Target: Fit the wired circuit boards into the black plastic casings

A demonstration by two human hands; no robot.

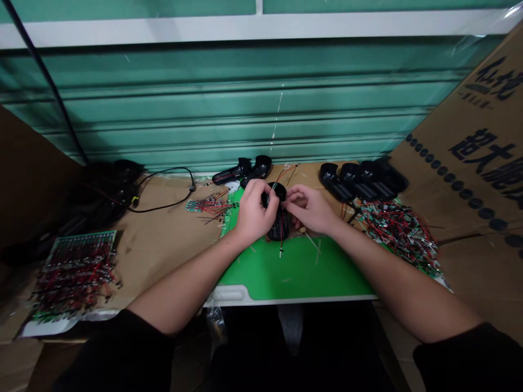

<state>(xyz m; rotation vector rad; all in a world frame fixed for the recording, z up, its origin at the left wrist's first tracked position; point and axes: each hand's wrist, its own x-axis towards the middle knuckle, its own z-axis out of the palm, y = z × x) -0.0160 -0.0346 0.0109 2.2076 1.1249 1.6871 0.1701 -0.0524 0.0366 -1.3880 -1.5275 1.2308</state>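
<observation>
A black plastic housing (pixel 278 224) lies upright in the picture on the green board (pixel 294 272), its round end between my hands. My left hand (pixel 257 208) is curled over the left side of that round end, thumb and forefinger closed on it. From the right, my right hand (pixel 307 208) reaches in with thumb and forefinger pinched at the housing's edge; what they hold is too small to name. Red and black wires (pixel 286 173) rise above the round end, and a short wire with a small connector (pixel 281 251) sticks out at the bottom.
Black housings stand at the back (pixel 232 171) and back right (pixel 359 181). Wired circuit boards lie in a pile at right (pixel 402 234), a small heap (pixel 208 206) and a stack at left (pixel 77 272). A black cable (pixel 163 209) curls at left; cardboard (pixel 482 163) walls the right.
</observation>
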